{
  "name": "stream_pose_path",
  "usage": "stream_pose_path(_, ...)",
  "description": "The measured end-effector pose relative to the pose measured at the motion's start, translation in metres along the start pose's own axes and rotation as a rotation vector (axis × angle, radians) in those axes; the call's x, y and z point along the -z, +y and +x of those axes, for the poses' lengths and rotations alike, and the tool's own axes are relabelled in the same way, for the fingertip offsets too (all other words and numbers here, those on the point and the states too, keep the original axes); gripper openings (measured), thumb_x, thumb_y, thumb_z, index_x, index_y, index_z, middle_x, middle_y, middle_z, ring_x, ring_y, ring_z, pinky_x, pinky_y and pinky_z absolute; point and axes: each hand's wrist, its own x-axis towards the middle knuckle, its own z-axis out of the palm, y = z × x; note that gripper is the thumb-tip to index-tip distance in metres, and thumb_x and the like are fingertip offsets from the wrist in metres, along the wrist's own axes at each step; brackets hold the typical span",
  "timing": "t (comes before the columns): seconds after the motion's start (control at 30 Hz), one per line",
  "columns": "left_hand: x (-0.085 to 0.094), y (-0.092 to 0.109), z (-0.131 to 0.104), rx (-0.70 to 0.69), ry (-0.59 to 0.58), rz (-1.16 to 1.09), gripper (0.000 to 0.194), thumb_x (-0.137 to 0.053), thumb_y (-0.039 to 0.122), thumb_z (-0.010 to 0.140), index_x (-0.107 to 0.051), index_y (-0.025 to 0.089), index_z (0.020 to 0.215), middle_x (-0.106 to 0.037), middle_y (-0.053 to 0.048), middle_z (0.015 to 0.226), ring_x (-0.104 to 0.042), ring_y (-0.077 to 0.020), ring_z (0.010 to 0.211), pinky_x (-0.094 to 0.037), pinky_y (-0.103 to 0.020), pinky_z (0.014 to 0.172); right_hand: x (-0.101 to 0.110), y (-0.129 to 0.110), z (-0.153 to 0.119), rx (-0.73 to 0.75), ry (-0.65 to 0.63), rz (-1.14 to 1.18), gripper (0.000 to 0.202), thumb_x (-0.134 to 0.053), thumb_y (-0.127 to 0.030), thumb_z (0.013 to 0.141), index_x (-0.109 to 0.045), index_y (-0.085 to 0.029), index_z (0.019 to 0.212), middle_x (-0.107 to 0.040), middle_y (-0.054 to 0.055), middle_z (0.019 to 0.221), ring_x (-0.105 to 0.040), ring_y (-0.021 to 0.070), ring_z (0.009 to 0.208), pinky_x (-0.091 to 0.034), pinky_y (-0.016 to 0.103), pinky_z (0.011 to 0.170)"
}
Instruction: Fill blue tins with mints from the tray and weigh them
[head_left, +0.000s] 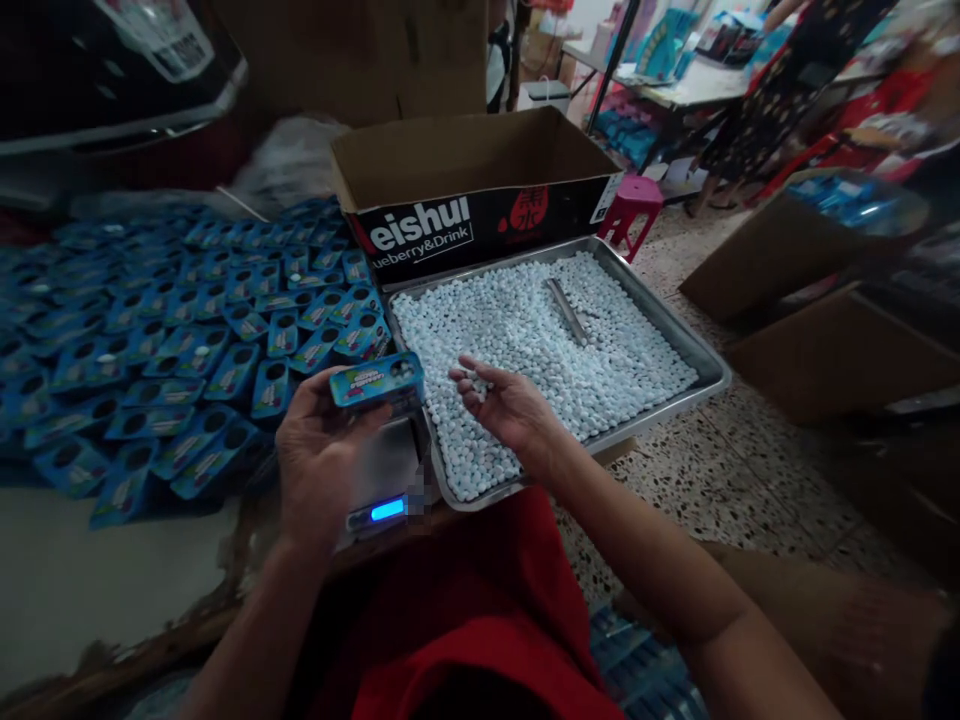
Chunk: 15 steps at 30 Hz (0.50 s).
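My left hand (319, 455) grips a small blue box (376, 380) with a round hole in its top, through which white candies show. Beneath the box and beside that hand is a scale (386, 465) with a lit blue display. My right hand (506, 405) is palm up, fingers curled around a few white candies (481, 384), just over a metal tray (660, 412) filled with the same candies. The right fingertips are near the box, with a gap between. A metal bar (568, 312) lies on the candies.
Many blue boxes (180, 300) cover the table on the left. An open cardboard box (487, 210) stands behind the tray. To the right are a pink stool (634, 212) and open cartons (787, 250). A person in a dark patterned garment (795, 85) stands at the back right.
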Motion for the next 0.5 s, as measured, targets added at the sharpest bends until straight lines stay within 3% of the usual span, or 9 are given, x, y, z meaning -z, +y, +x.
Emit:
stream_pose_path(0.1, 0.032, -0.008, -0.021, 0.174, 0.016, -0.079, 0.061, -0.092, 0.024, 0.06, -0.064, 0.023, 0.114, -0.075, -0.001, 0.1, -0.072, -0.0186, 0.088, -0.06, -0.03, 0.085, -0.002, 0.0, -0.007, 0.074, -0.053, -0.184, 0.014, -0.065, -0.003, 0.088, -0.068, -0.009, 0.1, -0.071, 0.008, 0.087, -0.061, 0.0068, 0.066, -0.053, 0.011, 0.06)
stream_pose_path(0.2, 0.052, -0.024, -0.036, 0.251, -0.002, -0.114, 0.062, -0.092, 0.026, 0.06, -0.062, 0.022, 0.114, -0.075, -0.002, 0.103, -0.073, -0.022, 0.091, -0.062, -0.035, 0.085, -0.018, 0.006, -0.013, 0.074, -0.233, -0.454, 0.019, -0.075, -0.01, 0.084, -0.07, -0.01, 0.103, -0.072, 0.006, 0.085, -0.054, 0.0044, 0.059, -0.045, 0.011, 0.054)
stream_pose_path(0.33, 0.058, -0.039, -0.041, 0.219, -0.024, -0.078, 0.058, -0.09, 0.03, 0.064, -0.063, 0.021, 0.114, -0.074, -0.004, 0.107, -0.073, -0.0239, 0.1, -0.061, -0.038, 0.092, -0.053, 0.019, -0.02, 0.107, -0.487, -0.887, 0.02, -0.072, -0.03, 0.091, -0.072, -0.013, 0.102, -0.062, -0.002, 0.069, -0.041, 0.0047, 0.052, -0.03, 0.016, 0.047)
stream_pose_path(0.4, 0.062, -0.042, -0.038, 0.186, -0.07, -0.061, 0.063, -0.09, 0.031, 0.064, -0.063, 0.02, 0.12, -0.073, -0.007, 0.114, -0.072, -0.0246, 0.104, -0.06, -0.04, 0.095, -0.068, 0.025, -0.022, 0.176, -0.547, -1.172, 0.017, -0.068, -0.03, 0.093, -0.073, -0.014, 0.098, -0.057, -0.004, 0.065, -0.043, 0.0067, 0.055, -0.03, 0.019, 0.051)
stream_pose_path(0.5, 0.074, -0.042, -0.034, 0.12, -0.123, -0.064, 0.071, -0.091, 0.031, 0.065, -0.062, 0.022, 0.129, -0.069, -0.01, 0.128, -0.068, -0.0268, 0.116, -0.056, -0.043, 0.104, -0.082, 0.032, -0.025, 0.334, -0.587, -1.619, 0.011, -0.065, -0.021, 0.093, -0.075, -0.016, 0.095, -0.06, -0.003, 0.07, -0.049, 0.0088, 0.063, -0.035, 0.022, 0.061)
